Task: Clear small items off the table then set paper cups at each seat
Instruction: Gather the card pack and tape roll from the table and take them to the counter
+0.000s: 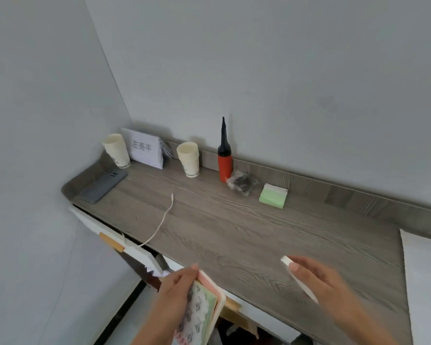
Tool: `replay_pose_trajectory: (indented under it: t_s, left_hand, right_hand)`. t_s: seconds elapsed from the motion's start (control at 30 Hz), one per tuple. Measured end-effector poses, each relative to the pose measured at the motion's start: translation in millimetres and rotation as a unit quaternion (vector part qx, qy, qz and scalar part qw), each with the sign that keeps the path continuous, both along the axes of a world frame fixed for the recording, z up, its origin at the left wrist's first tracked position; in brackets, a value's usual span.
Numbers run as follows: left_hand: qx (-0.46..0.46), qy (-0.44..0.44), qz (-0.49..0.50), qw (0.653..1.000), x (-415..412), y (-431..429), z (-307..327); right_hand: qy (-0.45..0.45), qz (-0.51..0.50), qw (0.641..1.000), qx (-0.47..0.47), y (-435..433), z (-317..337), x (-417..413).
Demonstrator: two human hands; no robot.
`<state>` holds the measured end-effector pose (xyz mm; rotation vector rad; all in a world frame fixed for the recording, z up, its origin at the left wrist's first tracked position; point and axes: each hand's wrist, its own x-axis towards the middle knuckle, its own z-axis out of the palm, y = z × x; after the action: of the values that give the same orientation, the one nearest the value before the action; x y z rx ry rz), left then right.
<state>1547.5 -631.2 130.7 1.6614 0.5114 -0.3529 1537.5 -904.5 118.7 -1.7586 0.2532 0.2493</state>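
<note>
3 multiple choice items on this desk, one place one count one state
1. Where on the desk does the phone lie? A far left end B right end C middle
2. How many cup stacks stand there? A one B two C four
3. The left hand is A empty B gripping a stack of pads C lying flat
1 A, beside the left cup stack; 2 B, the other cup stack stands by the red pump; 3 B, fingers curl round the pads, while the right hand pinches a white slip.

You face a grey wood-grain table pushed into a corner of plain pale walls; beneath its front edge, white drawers, one seemingly ajar.
</note>
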Motion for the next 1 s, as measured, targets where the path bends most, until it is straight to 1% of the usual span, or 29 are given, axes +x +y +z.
replay_pose_trajectory:
  t_s: [0.1, 0.17, 0.3, 0.4, 0.5, 0.6, 0.73, 0.83, 0.87, 0.93, 1.0]
  left_hand:
    - [0.009, 0.022, -0.021, 0.999, 55, 9, -10]
    - [0.016, 0.031, -0.029, 0.999, 92, 15, -14]
    - [0.005, 0.056, -0.077, 0.995, 163, 20, -20]
    - [-0.011, 0.076, -0.138, 0.987, 202, 13, -31]
    - [-0.030, 0.083, -0.184, 0.979, 224, -3, -37]
    - [-0.036, 0.114, -0.194, 0.974, 235, -19, -41]
    - [-0.019, 0.129, -0.173, 0.976, 234, -28, -43]
    - [-0.001, 0.128, -0.159, 0.979, 240, -33, -36]
    - [-0.006, 0.143, -0.155, 0.977, 242, -35, -37]
    - [-0.039, 0.190, -0.161, 0.968, 247, -41, -37]
    - [-0.075, 0.204, -0.176, 0.960, 253, -50, -36]
  right_hand:
    - [0.014, -0.054, 0.998, -0.039, 2, -13, 37]
    - [0.011, -0.098, 0.989, -0.112, 1, -20, 64]
    - [0.038, -0.162, 0.949, -0.269, -4, -27, 114]
    - [0.051, -0.211, 0.917, -0.334, -15, -40, 141]
    - [0.055, -0.253, 0.892, -0.371, -27, -50, 159]
    - [0.056, -0.284, 0.870, -0.399, -42, -57, 179]
    - [0.094, -0.263, 0.855, -0.437, -49, -74, 196]
    - [0.097, -0.246, 0.848, -0.460, -45, -90, 197]
    - [0.095, -0.243, 0.847, -0.463, -43, -91, 197]
    - [0.072, -0.246, 0.846, -0.467, -40, -85, 192]
    - [0.002, -0.273, 0.848, -0.455, -31, -69, 181]
